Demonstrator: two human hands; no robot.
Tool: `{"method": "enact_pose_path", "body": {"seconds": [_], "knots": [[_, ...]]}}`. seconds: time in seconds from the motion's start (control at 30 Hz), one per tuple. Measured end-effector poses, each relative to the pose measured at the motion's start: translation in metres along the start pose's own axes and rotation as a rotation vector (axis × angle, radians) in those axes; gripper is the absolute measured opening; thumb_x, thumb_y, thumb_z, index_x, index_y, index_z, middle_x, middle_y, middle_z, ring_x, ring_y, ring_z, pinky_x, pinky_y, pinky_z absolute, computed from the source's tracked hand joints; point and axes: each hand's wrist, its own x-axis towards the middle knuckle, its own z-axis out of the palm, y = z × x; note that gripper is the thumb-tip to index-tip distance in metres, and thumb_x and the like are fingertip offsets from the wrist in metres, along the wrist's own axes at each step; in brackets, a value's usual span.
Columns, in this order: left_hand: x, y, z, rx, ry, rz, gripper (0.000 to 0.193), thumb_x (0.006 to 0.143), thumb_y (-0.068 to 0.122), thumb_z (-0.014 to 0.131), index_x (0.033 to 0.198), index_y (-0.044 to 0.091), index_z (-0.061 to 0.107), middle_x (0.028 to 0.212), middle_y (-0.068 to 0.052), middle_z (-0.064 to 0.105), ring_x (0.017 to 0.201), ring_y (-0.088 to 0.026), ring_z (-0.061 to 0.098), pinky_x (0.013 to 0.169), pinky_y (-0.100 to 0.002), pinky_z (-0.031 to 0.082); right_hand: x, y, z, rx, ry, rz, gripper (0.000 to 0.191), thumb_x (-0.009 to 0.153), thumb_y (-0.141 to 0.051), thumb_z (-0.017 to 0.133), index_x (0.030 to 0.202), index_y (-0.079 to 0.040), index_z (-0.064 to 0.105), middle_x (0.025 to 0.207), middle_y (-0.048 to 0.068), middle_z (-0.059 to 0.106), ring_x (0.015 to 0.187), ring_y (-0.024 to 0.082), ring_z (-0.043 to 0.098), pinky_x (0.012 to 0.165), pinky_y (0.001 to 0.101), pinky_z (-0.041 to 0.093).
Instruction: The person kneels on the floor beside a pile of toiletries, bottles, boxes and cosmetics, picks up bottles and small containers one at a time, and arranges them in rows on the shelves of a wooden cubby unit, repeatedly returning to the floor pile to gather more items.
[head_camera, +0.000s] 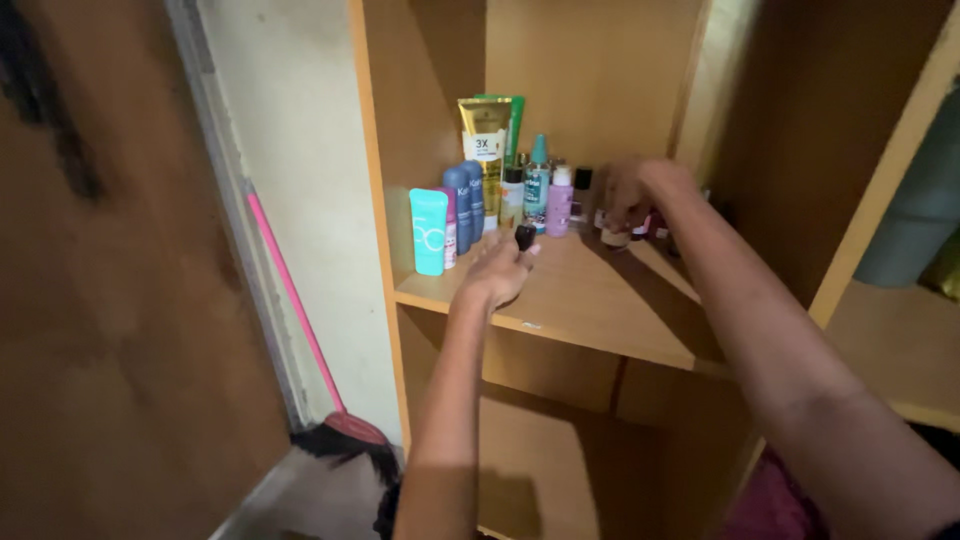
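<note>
Small black bottle (525, 237) — pinched at the fingertips of the left hand (497, 270), held just above the wooden shelf (590, 305) near its left front part. The right hand (628, 195) reaches deeper, to the back right of the shelf, its fingers curled down over a cluster of tiny bottles (640, 228); whether it actually grips one cannot be told. Along the back left stand a teal tube (428, 231), two blue tubes (465, 207), a tall gold tube (485, 150), a teal pump bottle (537, 185) and a lilac bottle (560, 202). Outside the shelf's left wall leans a broom with a pink handle (292, 295).
</note>
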Motion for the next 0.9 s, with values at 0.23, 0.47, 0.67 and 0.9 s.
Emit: {"method": "enact_pose_path", "body": {"seconds": [0.23, 0.47, 0.67, 0.9], "knots": [[0.003, -0.005, 0.000, -0.019, -0.031, 0.128, 0.048, 0.096, 0.038, 0.066, 0.131, 0.007, 0.062, 0.127, -0.025, 0.060, 0.120, -0.041, 0.055, 0.104, -0.050, 0.044, -0.027, 0.004, 0.006, 0.041, 0.201, -0.065, 0.045, 0.064, -0.009, 0.088, 0.107, -0.008, 0.076, 0.095, 0.008, 0.078, 0.075, 0.023, 0.075, 0.062, 0.0411, 0.062], [0.008, -0.010, 0.016, -0.808, -0.192, 0.051, 0.033, 0.096, 0.004, 0.070, 0.126, -0.004, 0.062, 0.101, -0.015, 0.070, 0.085, -0.018, 0.067, 0.078, -0.034, 0.056, -0.039, 0.007, 0.011, -0.014, 0.315, -0.075, 0.044, 0.064, -0.006, 0.088, 0.107, -0.009, 0.078, 0.093, 0.009, 0.079, 0.071, 0.023, 0.075, 0.059, 0.0387, 0.061], [0.010, -0.010, 0.018, -0.939, -0.202, -0.012, 0.037, 0.089, 0.000, 0.069, 0.125, 0.001, 0.059, 0.100, -0.005, 0.069, 0.088, -0.014, 0.070, 0.079, -0.029, 0.061, -0.041, -0.003, 0.017, 0.202, 0.381, -0.090, 0.048, 0.064, -0.007, 0.091, 0.105, -0.007, 0.066, 0.087, 0.011, 0.076, 0.066, 0.024, 0.075, 0.054, 0.0413, 0.059], [0.007, -0.011, 0.017, -0.709, -0.190, -0.057, 0.041, 0.085, 0.003, 0.074, 0.125, 0.003, 0.061, 0.105, -0.007, 0.075, 0.089, -0.013, 0.073, 0.081, -0.029, 0.057, -0.044, -0.004, 0.018, 0.056, 0.473, -0.137, 0.054, 0.061, -0.009, 0.095, 0.107, -0.009, 0.068, 0.097, 0.011, 0.075, 0.083, 0.028, 0.073, 0.069, 0.0406, 0.059]]}}
